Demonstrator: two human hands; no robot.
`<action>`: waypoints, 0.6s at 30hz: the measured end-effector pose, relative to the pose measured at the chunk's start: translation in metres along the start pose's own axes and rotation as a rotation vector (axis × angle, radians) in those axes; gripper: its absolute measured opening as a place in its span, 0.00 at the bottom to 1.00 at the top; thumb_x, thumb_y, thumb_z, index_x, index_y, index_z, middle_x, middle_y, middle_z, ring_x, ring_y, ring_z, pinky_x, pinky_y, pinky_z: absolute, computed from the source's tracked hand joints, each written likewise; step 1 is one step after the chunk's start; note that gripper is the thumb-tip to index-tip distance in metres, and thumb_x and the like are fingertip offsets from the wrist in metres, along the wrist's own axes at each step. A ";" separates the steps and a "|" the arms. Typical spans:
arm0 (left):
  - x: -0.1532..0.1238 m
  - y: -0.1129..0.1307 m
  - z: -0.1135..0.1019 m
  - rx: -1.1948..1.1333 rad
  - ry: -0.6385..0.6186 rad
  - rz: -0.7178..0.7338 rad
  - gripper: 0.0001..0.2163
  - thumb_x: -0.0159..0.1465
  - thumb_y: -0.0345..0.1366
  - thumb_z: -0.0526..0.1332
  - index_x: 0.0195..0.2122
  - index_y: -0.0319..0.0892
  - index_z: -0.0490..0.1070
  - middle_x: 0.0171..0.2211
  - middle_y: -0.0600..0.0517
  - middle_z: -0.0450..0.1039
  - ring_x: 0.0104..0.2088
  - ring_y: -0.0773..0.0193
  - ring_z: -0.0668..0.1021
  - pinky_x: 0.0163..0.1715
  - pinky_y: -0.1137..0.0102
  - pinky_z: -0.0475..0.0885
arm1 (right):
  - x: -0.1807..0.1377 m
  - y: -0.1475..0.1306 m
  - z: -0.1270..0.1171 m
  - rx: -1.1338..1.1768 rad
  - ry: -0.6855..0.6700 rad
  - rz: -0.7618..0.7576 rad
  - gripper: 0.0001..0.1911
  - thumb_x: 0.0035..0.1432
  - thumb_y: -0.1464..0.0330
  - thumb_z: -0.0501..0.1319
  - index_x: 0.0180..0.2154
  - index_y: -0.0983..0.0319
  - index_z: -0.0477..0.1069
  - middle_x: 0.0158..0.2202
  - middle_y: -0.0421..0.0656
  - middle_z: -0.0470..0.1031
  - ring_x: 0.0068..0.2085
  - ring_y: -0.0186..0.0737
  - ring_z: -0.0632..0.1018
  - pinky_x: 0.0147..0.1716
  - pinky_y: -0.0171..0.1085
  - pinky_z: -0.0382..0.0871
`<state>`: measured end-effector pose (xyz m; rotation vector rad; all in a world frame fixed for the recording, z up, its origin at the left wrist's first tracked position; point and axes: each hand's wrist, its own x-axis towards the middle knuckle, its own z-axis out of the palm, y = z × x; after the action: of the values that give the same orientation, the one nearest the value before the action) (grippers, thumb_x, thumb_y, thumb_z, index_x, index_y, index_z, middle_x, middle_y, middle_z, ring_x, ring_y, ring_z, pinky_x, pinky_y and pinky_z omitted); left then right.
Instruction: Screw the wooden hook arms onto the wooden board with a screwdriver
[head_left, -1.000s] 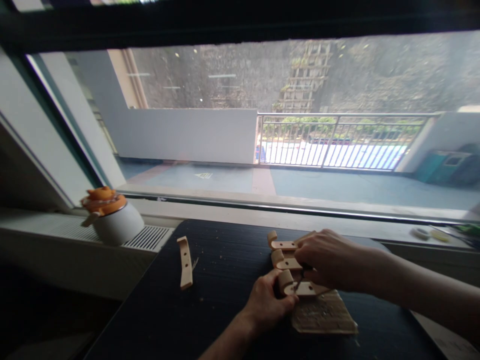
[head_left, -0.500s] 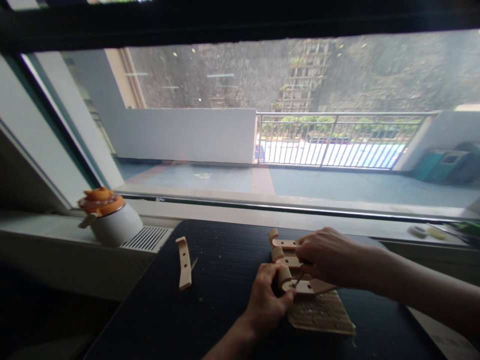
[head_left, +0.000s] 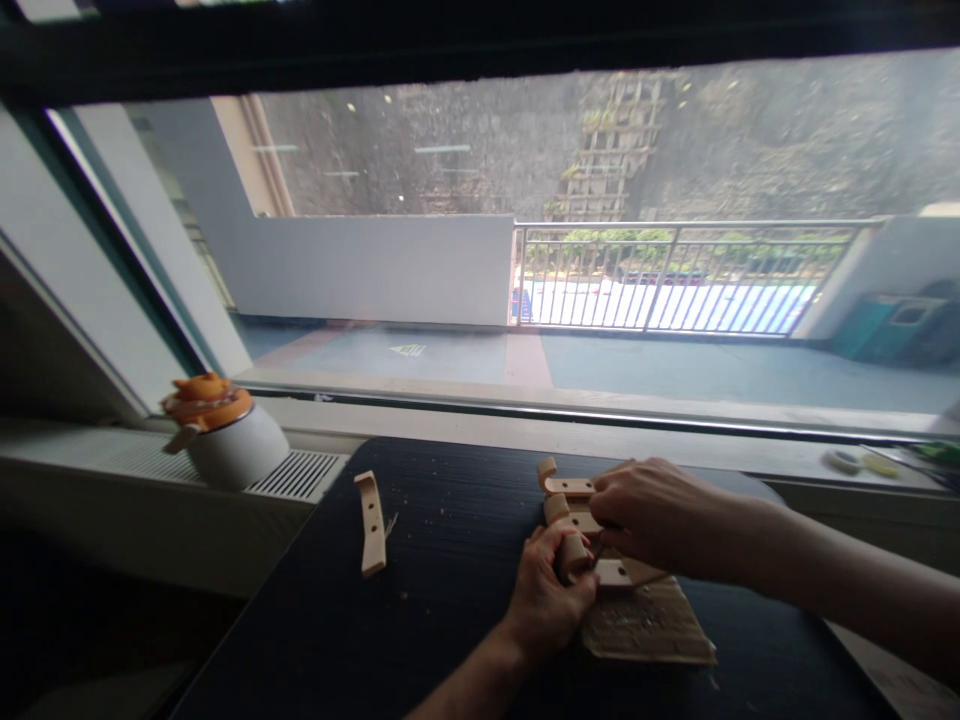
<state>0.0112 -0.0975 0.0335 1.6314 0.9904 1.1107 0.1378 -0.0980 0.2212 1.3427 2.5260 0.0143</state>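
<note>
My left hand (head_left: 546,590) is closed round the curled end of the nearest wooden hook (head_left: 613,573), thumb on its near side. My right hand (head_left: 645,515) is closed above the same hook, with the thin shaft of a screwdriver-like tool (head_left: 598,552) slanting down from it; its handle is hidden in the fingers. Behind are a second wooden hook (head_left: 556,508) and a third, farthest hook (head_left: 568,486), both partly covered by the right hand. A piece of rough brown board (head_left: 652,625) lies beside the nearest hook. One loose hook (head_left: 373,525) with two holes lies to the left.
The dark table (head_left: 300,640) carries small crumbs and thin strands. At left, a white pot with an orange lid (head_left: 236,445) stands on the grille by the window sill (head_left: 420,422). A tape roll (head_left: 840,461) sits at the far right of the sill.
My left hand has shifted slightly up and right, its fingers and thumb covering more of the nearest hook. My right hand stays over the same hook with the tool. The view has moved a little.
</note>
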 end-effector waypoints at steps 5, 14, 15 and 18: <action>0.001 0.002 0.002 0.002 0.044 0.028 0.06 0.52 0.25 0.63 0.30 0.41 0.71 0.32 0.53 0.72 0.35 0.62 0.73 0.38 0.71 0.68 | -0.002 0.000 0.000 0.050 0.020 -0.050 0.05 0.56 0.73 0.60 0.33 0.61 0.74 0.31 0.44 0.78 0.35 0.44 0.79 0.30 0.34 0.59; -0.001 0.002 0.002 -0.009 0.029 0.045 0.06 0.52 0.25 0.62 0.30 0.42 0.71 0.32 0.53 0.72 0.37 0.60 0.73 0.40 0.70 0.67 | 0.003 -0.002 0.002 0.008 -0.019 -0.014 0.07 0.56 0.73 0.59 0.27 0.61 0.74 0.29 0.45 0.78 0.33 0.42 0.78 0.30 0.35 0.59; -0.001 0.002 0.002 -0.006 0.032 0.040 0.06 0.52 0.25 0.62 0.30 0.42 0.71 0.32 0.53 0.71 0.37 0.60 0.73 0.39 0.71 0.67 | 0.003 -0.003 0.002 -0.005 -0.021 0.003 0.08 0.57 0.72 0.59 0.27 0.62 0.74 0.29 0.46 0.78 0.33 0.44 0.78 0.29 0.36 0.58; -0.001 0.001 0.002 -0.009 0.030 0.030 0.06 0.53 0.25 0.62 0.31 0.41 0.71 0.32 0.53 0.71 0.36 0.60 0.73 0.38 0.71 0.67 | 0.002 -0.003 -0.001 -0.019 -0.014 0.011 0.05 0.56 0.70 0.60 0.31 0.62 0.75 0.31 0.47 0.79 0.34 0.47 0.79 0.27 0.37 0.57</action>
<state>0.0132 -0.0991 0.0335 1.6315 0.9826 1.1613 0.1342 -0.0979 0.2212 1.3444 2.5006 0.0307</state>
